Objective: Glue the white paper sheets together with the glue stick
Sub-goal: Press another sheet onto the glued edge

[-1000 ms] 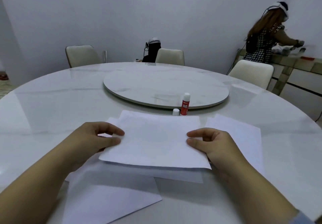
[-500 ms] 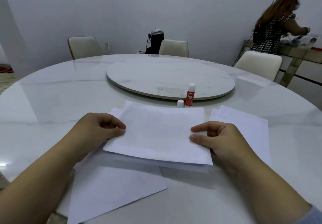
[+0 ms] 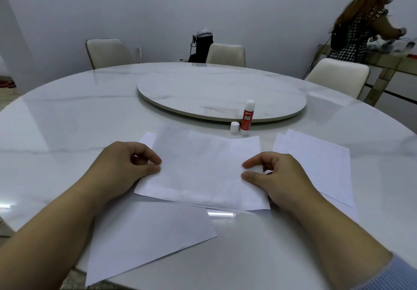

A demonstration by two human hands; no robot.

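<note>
We pinch the top white rectangular paper sheet [image 3: 203,170] at its side edges with our left hand [image 3: 126,165] and right hand [image 3: 277,177]. The uncapped red glue stick [image 3: 247,119] stands behind it (white cap [image 3: 234,127] just beside) on the round white marble table [image 3: 67,120].

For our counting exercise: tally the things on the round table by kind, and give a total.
Paper sheets or stacks, as far as they can be told apart: 3 (held sheet, near-left, right)
Glue sticks: 1
Loose caps: 1
Turntables: 1
Total: 6
</note>
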